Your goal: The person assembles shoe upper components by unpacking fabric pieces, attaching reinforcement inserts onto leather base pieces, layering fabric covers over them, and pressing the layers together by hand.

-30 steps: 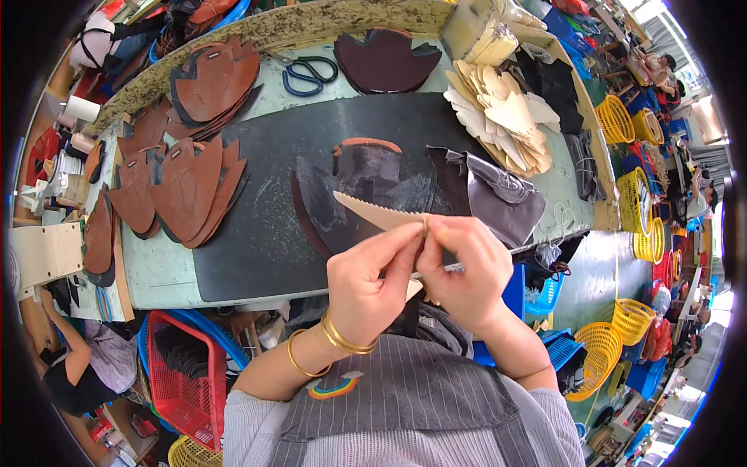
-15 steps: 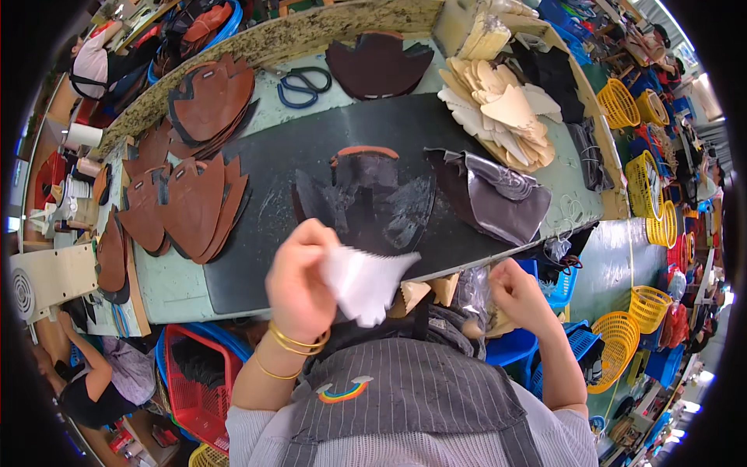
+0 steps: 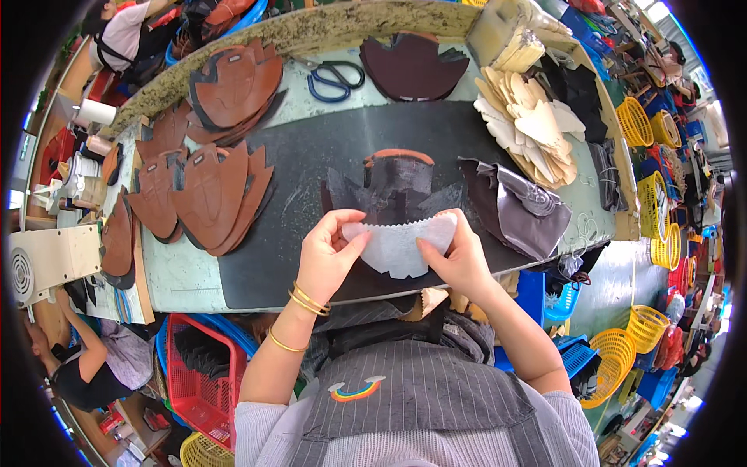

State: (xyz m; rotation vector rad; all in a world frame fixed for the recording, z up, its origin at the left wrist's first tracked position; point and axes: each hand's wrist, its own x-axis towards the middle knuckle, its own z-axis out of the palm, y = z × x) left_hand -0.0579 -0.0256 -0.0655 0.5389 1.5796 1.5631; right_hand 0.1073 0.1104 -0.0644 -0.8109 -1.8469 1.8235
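Between my two hands I hold a pale grey-white curved piece (image 3: pixel 395 251) of sheet material, with a toothed upper edge and a notched lower edge. My left hand (image 3: pixel 331 257) pinches its left end between thumb and fingers. The right end is pinched by my right hand (image 3: pixel 459 257), thumb on the face of the piece. Just beyond, a dark leather shoe upper (image 3: pixel 398 183) with an orange-brown top edge lies spread on the black mat (image 3: pixel 311 156). The pale piece and my hands hide its near part.
Stacks of brown leather uppers (image 3: pixel 210 198) lie on the left. Blue-handled scissors (image 3: pixel 334 82) and dark maroon uppers (image 3: pixel 412 66) lie at the back. Rightward are a heap of cream pieces (image 3: pixel 525 128) and a folded dark sheet (image 3: pixel 517 206). A red basket (image 3: pixel 198 389) stands below left.
My right hand has come up from the table's near edge and taken the right end of the pale piece. My left hand has moved right, and the piece is now spread between both.
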